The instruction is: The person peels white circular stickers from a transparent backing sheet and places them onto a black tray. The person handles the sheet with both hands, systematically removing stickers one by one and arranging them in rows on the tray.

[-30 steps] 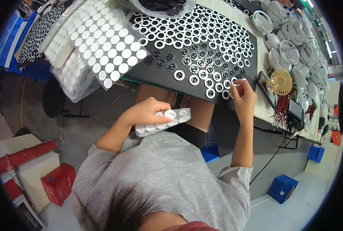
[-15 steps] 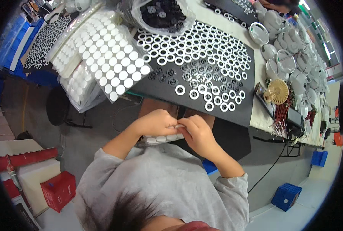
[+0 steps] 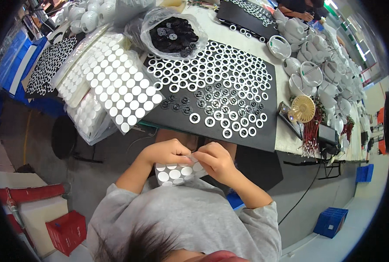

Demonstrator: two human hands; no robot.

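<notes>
Low in front of my body I hold a small sheet of round white stickers (image 3: 175, 173). My left hand (image 3: 165, 152) is closed on the sheet's upper edge, thumb lying across it. My right hand (image 3: 217, 160) is closed at the upper right part of the same sheet, fingertips close to the left thumb. Whether a loose sticker is between the fingertips is hidden. Beyond the hands, a black board (image 3: 177, 124) bears rows of white rings with dark centres (image 3: 209, 122) and several bare dark discs (image 3: 185, 100).
Larger sheets of white round stickers (image 3: 124, 94) overhang the board's left side. A clear bag of black discs (image 3: 172, 37) stands behind. White bowl-shaped housings (image 3: 310, 74), a golden fan-like disc (image 3: 302, 109) and red wires (image 3: 311, 142) crowd the right. Another person's hand (image 3: 307, 16) shows far right.
My hands have lowered slightly and the sheet between them has tilted up, showing more of its stickers. The view has shifted, so the bag and table appear lower.
</notes>
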